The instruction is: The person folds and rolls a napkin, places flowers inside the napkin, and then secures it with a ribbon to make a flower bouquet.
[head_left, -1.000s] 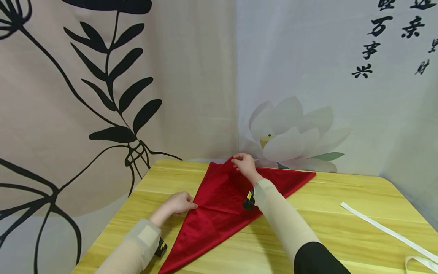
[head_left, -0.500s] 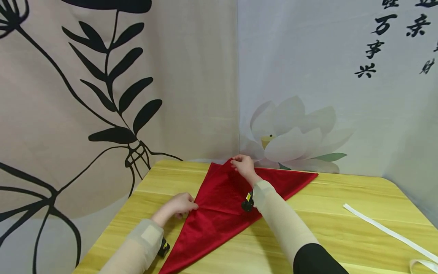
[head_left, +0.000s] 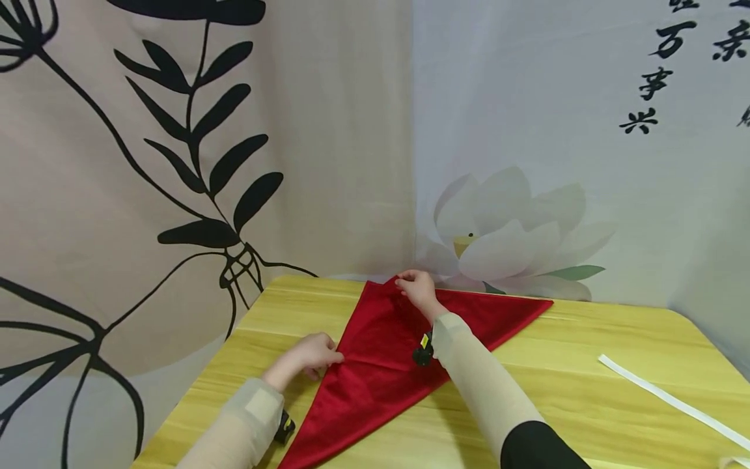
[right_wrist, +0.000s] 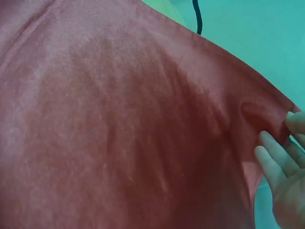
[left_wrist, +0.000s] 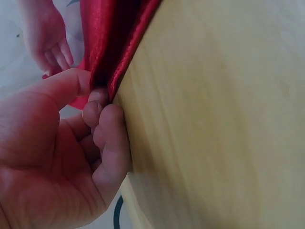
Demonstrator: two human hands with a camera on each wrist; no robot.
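One plant print (head_left: 199, 130): black stems and leaves on the backdrop (head_left: 340, 130), far left.
Desk (head_left: 580, 384): one, yellow wood grain, near edge out of frame.
Left wrist device (head_left: 285, 428): one, dark, yellow mark.
Left hand (head_left: 315, 355): one; grip pinches the left edge of the red cloth (head_left: 381, 384) between thumb and fingers.
Cloth: one piece, triangular, on the desk, reaching its far edge. Three points: one near left, cut by the frame; one at far edge; one out to the right.
Cloth's long axis: diagonal, near left to far right, along the longest edge.
Right hand (head_left: 418, 288): one; grip pinches the cloth's far corner, lower fingers extended.
Right wrist device (head_left: 422, 350): one, dark, yellow mark, over the cloth.
Lotus print (head_left: 510, 234): one, pale, behind desk.
Written characters (head_left: 653, 81): four in the first column, top one cut off; others at frame edge.
White strip (head_left: 668, 396): slanting, lower right.
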